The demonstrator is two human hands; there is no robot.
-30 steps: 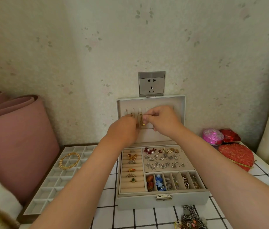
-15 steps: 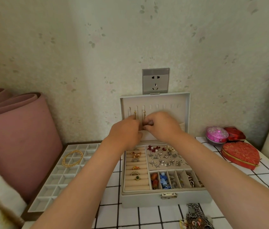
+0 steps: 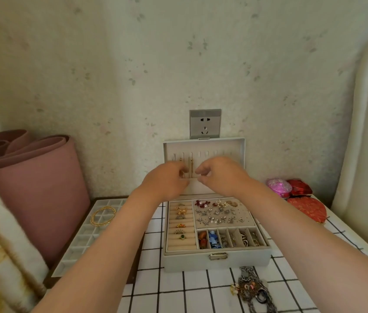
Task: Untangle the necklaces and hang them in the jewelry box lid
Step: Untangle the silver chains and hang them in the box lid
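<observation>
Currently: thin gold chain necklace (image 3: pixel 191 168) hooked near left edge of upright pale-grey jewelry box lid (image 3: pixel 203 146). Flanking it: left hand (image 3: pixel 167 180), right hand (image 3: pixel 222 175), fingers curled; pinch unreadable. Best seat loop fully, drape straight.

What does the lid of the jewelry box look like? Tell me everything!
The lid is pale grey-white and stands upright, open, in front of the wall, just below a socket. Inside runs a row of small hooks; thin gold chains hang from those on the left, while the ones further right look bare. A pocket crosses the bottom. The left hand and right hand are raised in front, covering part of it; whether they touch it is unclear.
</observation>
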